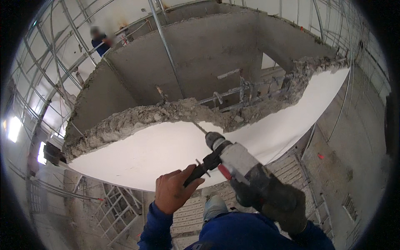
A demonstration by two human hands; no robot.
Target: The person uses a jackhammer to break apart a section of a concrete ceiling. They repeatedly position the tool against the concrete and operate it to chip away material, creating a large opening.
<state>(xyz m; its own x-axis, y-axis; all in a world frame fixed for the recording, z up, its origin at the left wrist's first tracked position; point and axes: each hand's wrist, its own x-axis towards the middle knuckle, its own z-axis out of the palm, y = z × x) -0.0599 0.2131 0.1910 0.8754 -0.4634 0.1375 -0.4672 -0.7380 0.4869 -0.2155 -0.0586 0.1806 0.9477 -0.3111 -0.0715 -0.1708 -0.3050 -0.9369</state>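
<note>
A grey and black rotary hammer (pixel 238 160) crosses the middle of the view, pointing up and to the left. My bare left hand (pixel 175 188) is closed round its black side handle (pixel 196 174). At the rear, my right hand (pixel 287 210), in a dark glove, grips the main handle. The long bit (pixel 200 127) reaches the rough broken top of a concrete wall (pixel 141 118); whether its tip has gone into the concrete I cannot tell. Below that jagged edge the wall's near face (pixel 146 154) is smooth and white.
Exposed reinforcing bars (pixel 233 91) cross a broken gap in the wall. Behind it lies a grey walled recess (pixel 208 54) with a metal pole (pixel 164 37). Perforated platform planks (pixel 191 221) lie underfoot. Scaffold tubes (pixel 54 62) rise at left, near another person (pixel 101 43).
</note>
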